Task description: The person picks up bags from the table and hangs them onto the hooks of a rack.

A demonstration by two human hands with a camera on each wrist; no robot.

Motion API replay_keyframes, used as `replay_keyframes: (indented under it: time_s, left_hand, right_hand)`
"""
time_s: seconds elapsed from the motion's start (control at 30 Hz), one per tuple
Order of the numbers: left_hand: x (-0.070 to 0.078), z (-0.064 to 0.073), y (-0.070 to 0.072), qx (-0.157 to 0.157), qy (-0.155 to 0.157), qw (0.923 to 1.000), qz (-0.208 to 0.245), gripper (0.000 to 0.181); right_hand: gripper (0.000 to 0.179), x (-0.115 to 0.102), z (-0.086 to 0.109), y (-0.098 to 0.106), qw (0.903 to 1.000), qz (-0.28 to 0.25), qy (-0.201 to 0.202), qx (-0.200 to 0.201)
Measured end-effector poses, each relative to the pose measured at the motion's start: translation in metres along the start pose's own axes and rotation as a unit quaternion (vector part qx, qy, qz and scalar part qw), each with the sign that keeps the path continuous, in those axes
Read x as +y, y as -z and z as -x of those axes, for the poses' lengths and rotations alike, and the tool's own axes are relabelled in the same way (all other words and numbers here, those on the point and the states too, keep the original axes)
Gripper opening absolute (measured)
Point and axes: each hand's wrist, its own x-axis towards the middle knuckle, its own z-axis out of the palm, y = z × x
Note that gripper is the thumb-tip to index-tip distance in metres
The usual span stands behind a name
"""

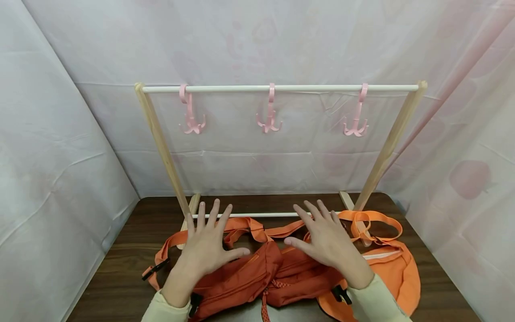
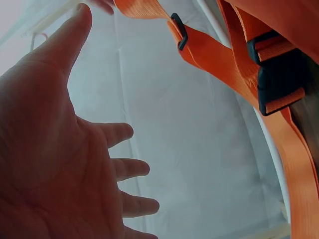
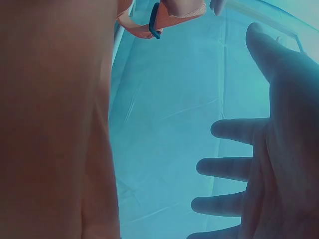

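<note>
Both hands hover palm down with fingers spread, holding nothing. My left hand (image 1: 207, 250) is over the left part of rust-orange zipped bags (image 1: 245, 273), which look like waist packs; I cannot tell if they are one or two. Over their right part is my right hand (image 1: 331, 241). A brighter orange bag (image 1: 408, 277) lies at the right, partly behind the right forearm. Orange straps (image 1: 165, 248) trail behind the bags. In the left wrist view, a black buckle (image 2: 281, 74) hangs on the webbing beside the straight fingers. The right wrist view shows the right fingers (image 3: 224, 169) stretched out too.
Behind the bags stands a wooden-legged rack with a white top bar (image 1: 314, 88). On it hang a left pink hook (image 1: 192, 118), a middle hook (image 1: 270, 118) and a right hook (image 1: 356, 120). A lower white bar (image 1: 277, 214) runs near the dark wooden table (image 1: 120, 277). Pale curtains surround it.
</note>
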Motion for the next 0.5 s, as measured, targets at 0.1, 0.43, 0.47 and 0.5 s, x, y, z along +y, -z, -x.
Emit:
replay_keyframes:
  time_s: [0.1,0.43,0.47,0.5]
  left_hand:
    - [-0.003,0.000,0.002,0.003,-0.002,1.0000,-0.007,0.124]
    - [-0.018,-0.003,0.010,0.019,-0.002,0.9997,-0.018,0.118]
    - [-0.020,-0.003,0.011,0.019,-0.003,0.9996,-0.020,0.117]
    - [-0.022,-0.003,0.012,0.020,-0.003,0.9996,-0.022,0.116]
  right_hand:
    - [0.101,-0.002,-0.003,0.002,1.0000,0.002,0.007,-0.001]
    - [0.095,-0.015,-0.019,0.007,0.9990,0.018,0.041,-0.002]
    - [0.094,-0.017,-0.021,0.008,0.9988,0.020,0.045,-0.002]
    - [0.094,-0.018,-0.023,0.008,0.9986,0.021,0.049,-0.002]
